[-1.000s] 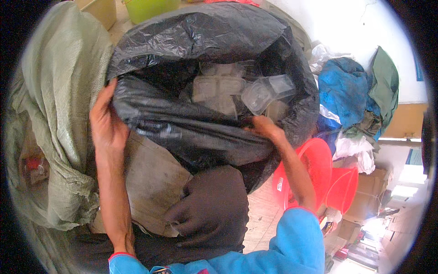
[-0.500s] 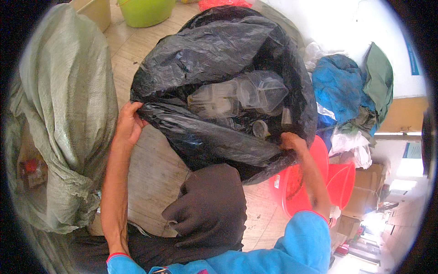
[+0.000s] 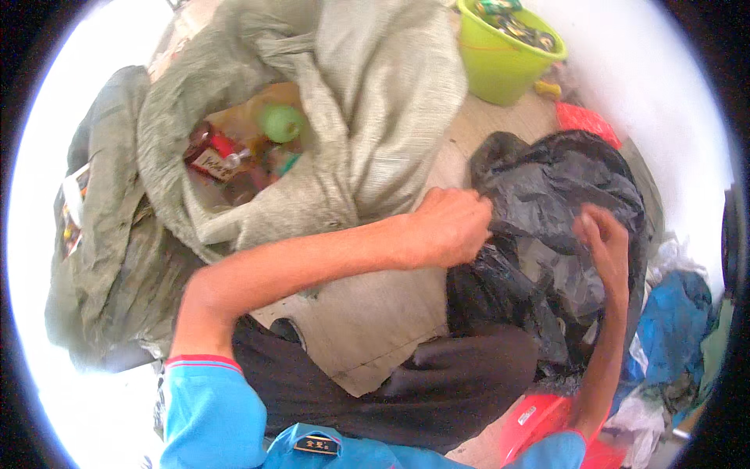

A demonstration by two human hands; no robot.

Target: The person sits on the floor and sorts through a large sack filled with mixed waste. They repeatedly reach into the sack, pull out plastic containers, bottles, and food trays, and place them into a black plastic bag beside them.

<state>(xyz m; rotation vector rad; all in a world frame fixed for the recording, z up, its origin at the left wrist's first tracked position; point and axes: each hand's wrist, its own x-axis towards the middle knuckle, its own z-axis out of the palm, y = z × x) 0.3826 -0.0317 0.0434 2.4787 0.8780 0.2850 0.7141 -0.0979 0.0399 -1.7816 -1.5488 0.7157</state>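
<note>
A black plastic bag [image 3: 547, 187] lies at the right in front of my bent knee, its mouth partly drawn together. Inside it, clear plastic containers [image 3: 558, 273] show through the narrowed opening. My left hand [image 3: 457, 227] is closed in a fist on the left edge of this bag. At the bag's right side, my right hand [image 3: 605, 238] has its fingers curled at the rim; they are somewhat blurred. Close to my left forearm stands a large greenish woven sack [image 3: 398, 133], open, with a green ball-shaped thing [image 3: 280, 122] and a red item [image 3: 223, 144] inside.
A lime-green bucket [image 3: 496, 74] holding cans stands at the far right. Another woven sack [image 3: 109, 266] is at the left. Blue cloth or plastic [image 3: 668, 328] and white plastic bags [image 3: 642, 422] lie at the right, beside a red plastic container [image 3: 535, 422] near my right arm.
The view has swung left, so the woven sack's contents show. My left hand has come nearer the right one, and the bag's mouth has narrowed over its containers.
</note>
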